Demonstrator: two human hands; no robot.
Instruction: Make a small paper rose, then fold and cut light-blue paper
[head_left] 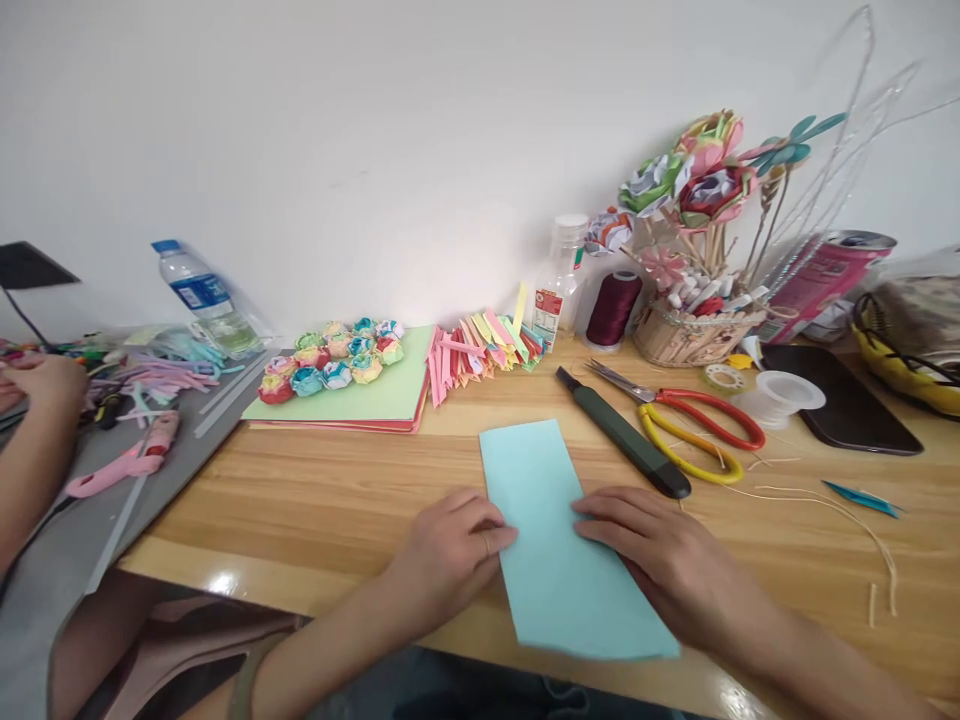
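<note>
A light-blue folded sheet of paper (551, 560) lies lengthwise near the front edge of the wooden table. My left hand (457, 550) grips its left edge, the fingers curled and pressed together. On the opposite edge, my right hand (660, 560) holds the paper with fingers laid over the rim; its thumb is hidden. Just beyond the right hand rests a dark green cutter-like tool (626, 430), beside scissors (697, 425) with one red and one yellow handle.
Paper rosettes (330, 360) sit on stacked coloured paper (405, 405), next to folded paper strips (487, 350). Behind stand a thread spool (613, 310) and a flower basket (686, 330). A phone (840, 400) lies right. At left, a co-worker's hand (49, 385) is near a pink glue gun (135, 460).
</note>
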